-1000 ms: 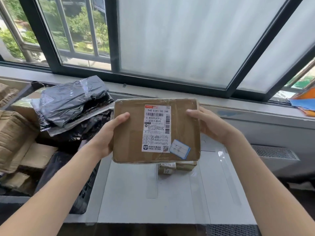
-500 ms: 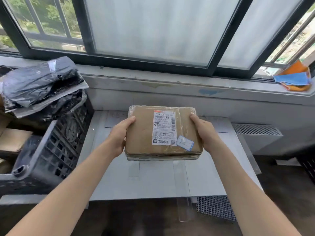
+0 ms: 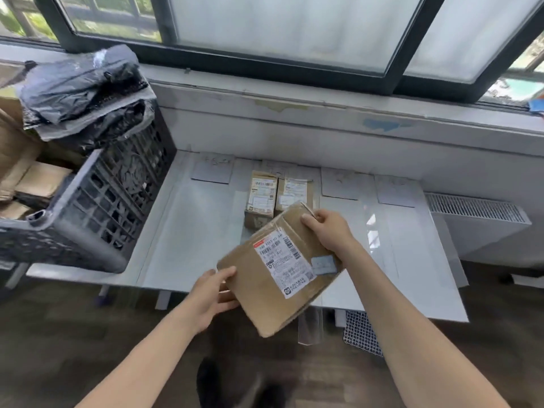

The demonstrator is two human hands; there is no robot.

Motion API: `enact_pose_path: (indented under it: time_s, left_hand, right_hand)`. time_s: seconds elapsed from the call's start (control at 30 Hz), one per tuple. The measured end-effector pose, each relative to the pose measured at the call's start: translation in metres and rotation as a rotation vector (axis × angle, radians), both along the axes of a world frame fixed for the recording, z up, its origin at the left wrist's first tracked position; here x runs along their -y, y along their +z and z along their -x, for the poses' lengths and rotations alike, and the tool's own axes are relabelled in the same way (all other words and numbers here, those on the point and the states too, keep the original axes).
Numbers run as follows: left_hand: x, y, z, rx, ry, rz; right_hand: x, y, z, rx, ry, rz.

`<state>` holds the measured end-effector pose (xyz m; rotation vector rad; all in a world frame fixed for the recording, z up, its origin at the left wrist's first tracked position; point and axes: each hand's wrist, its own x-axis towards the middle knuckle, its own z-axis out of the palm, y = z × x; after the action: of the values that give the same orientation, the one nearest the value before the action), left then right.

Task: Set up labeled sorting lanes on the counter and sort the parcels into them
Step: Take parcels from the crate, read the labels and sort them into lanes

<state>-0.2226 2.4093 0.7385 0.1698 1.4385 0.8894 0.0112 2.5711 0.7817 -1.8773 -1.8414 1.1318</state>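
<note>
i see the flat brown parcel (image 3: 253, 293) held in the air over the front edge of the desk (image 3: 200, 231), turned on a diagonal and tilted, its white shipping label (image 3: 284, 262) facing up with a small blue sticker (image 3: 323, 265) just beside it. the left grip (image 3: 213, 293) clamps the near left corner, thumb on top and fingers curled underneath. the right grip (image 3: 326, 231) curls round the far corner, thumb and fingers closed on the edge. behind the parcel, toward the wall, two small cardboard boxes (image 3: 260, 195) stand side by side on the desk, touching, each with a white label on top. pale paper cards (image 3: 212, 170) lie along the back of the desk, one to the left of the boxes and others to the right; the writing on them is too faint for me to read. at the left end of the desk sits a black plastic crate (image 3: 103, 207) with black mailer bags (image 3: 82, 89) heaped above it. further left i make out brown cardboard (image 3: 20, 160). a dark-framed window (image 3: 265, 63) runs above.
</note>
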Motion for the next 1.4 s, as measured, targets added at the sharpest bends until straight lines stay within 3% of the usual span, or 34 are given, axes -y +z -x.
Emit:
enact_pose_path:
  time_s: [0.2, 0.5, 1.4]
  left_hand:
    - [0.049, -0.032, -0.021, 0.200, 0.072, 0.109]
    - [0.049, -0.046, -0.030, 0.287, 0.066, 0.097]
    - [0.021, -0.084, -0.012, 0.349, 0.102, 0.170]
  right_hand:
    - [0.002, -0.020, 0.038, 0.230, 0.265, -0.127]
    - [-0.002, -0.040, 0.068, 0.347, 0.317, -0.118]
    - [-0.011, -0.103, 0.100, 0.330, 0.319, -0.202]
